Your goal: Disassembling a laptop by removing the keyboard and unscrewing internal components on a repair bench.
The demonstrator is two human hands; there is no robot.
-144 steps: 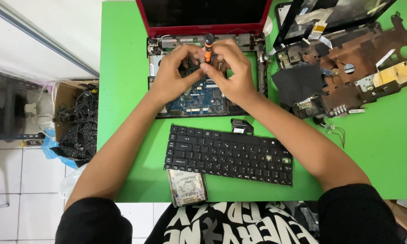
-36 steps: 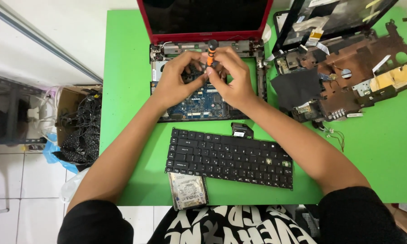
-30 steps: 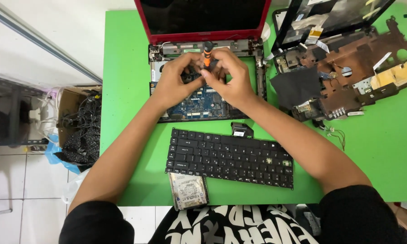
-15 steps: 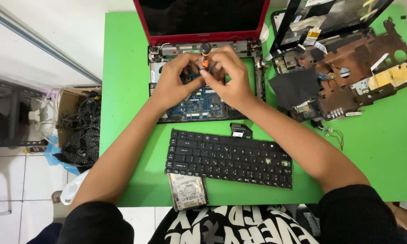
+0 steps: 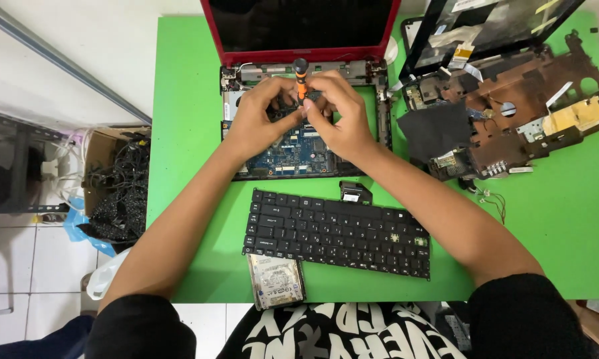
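Both hands stay over the opened red laptop [image 5: 299, 100], much as they were moments before. The right hand [image 5: 339, 116] pinches the orange-and-black screwdriver [image 5: 300, 78] between its fingertips, holding it nearly upright above the exposed blue circuit board [image 5: 293, 153]. The left hand [image 5: 259, 119] is curled with its fingertips closed in against the screwdriver's lower end; exactly what they grip is hidden. Compared with the earlier frames the screwdriver has barely shifted, still standing just below the red screen's hinge edge. On the green surface [image 5: 186, 133], the detached black keyboard [image 5: 336, 233] lies nearer the person, a bare hard drive [image 5: 276, 280] touching its lower left corner. A second dismantled laptop chassis [image 5: 512, 113] remains at the right.
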